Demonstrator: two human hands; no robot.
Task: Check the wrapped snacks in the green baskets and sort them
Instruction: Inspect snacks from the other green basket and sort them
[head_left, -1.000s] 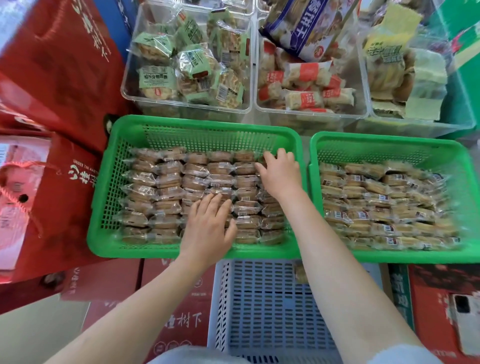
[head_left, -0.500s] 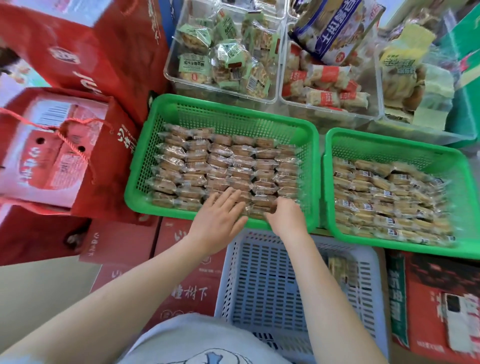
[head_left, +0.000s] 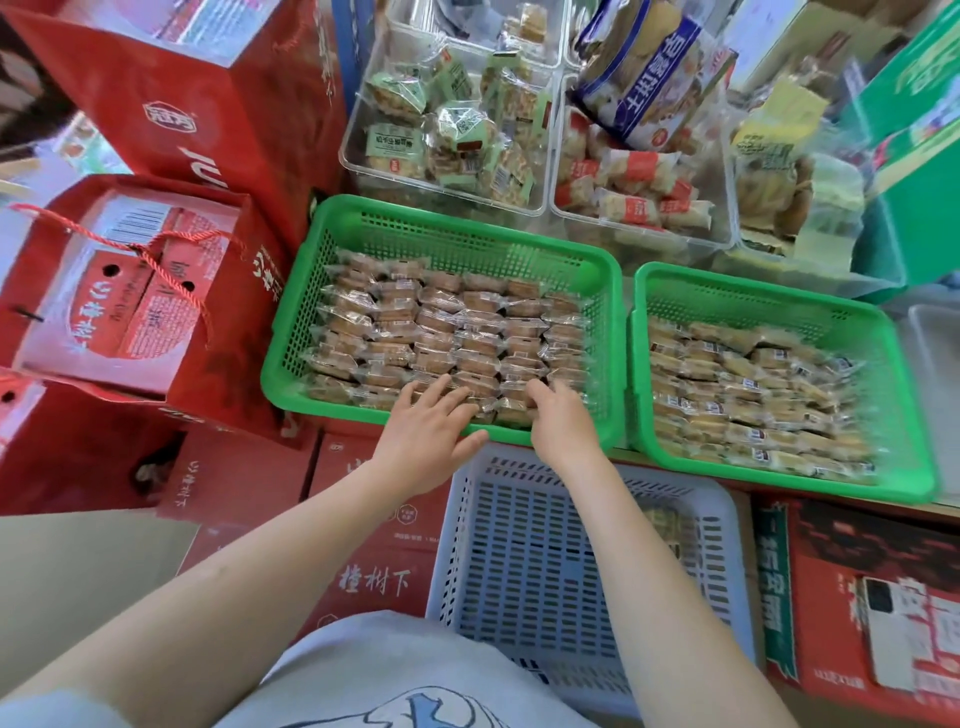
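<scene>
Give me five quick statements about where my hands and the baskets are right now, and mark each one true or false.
1. Both hands are at the near edge of the left green basket. True: the left hand and right hand both reach over that rim.
2. The right green basket holds no snacks. False: it is filled with rows of wrapped snacks.
3. The left hand lies flat with straight fingers on the snacks. True.
4. The pale blue basket sits behind the green ones. False: it is nearer the person, below the arms.
5. The clear bins behind the green baskets hold packaged snacks. True.
</scene>
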